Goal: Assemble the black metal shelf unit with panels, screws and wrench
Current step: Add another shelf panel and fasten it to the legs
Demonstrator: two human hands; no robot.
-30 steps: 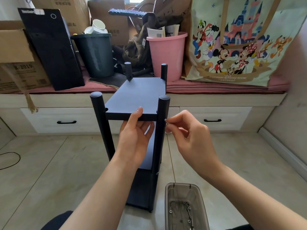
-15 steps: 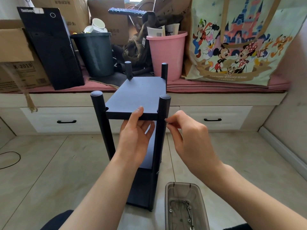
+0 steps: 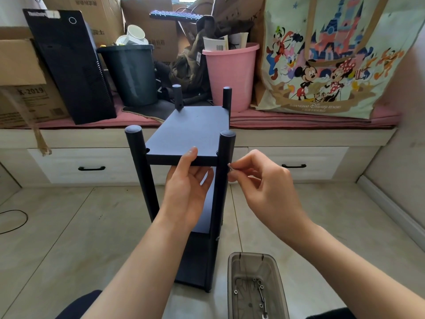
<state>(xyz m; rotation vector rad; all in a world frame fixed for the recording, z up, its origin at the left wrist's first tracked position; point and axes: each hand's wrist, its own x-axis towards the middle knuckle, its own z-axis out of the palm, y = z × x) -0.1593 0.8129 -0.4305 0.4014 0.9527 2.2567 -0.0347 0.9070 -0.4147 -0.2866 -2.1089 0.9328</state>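
The black metal shelf unit (image 3: 190, 132) stands upright on the tiled floor in front of me, with round posts at its corners and a top panel. My left hand (image 3: 188, 187) holds the front edge of that top panel, thumb on top and fingers underneath. My right hand (image 3: 259, 183) pinches a small silver screw (image 3: 230, 166) against the near right post (image 3: 224, 171), just below the top panel. Lower panels show beneath my left forearm.
A clear grey plastic tray (image 3: 236, 268) with several screws, washers and a small wrench (image 3: 264, 302) lies on the floor at the bottom right. Behind the shelf runs a low drawer bench (image 3: 322, 157) with a pink bin (image 3: 232, 72), dark bin (image 3: 131, 74), boxes and a cartoon bag.
My right hand went to the near right post with the screw, and its fingers have shifted a little since. My left hand and the shelf have stayed put.
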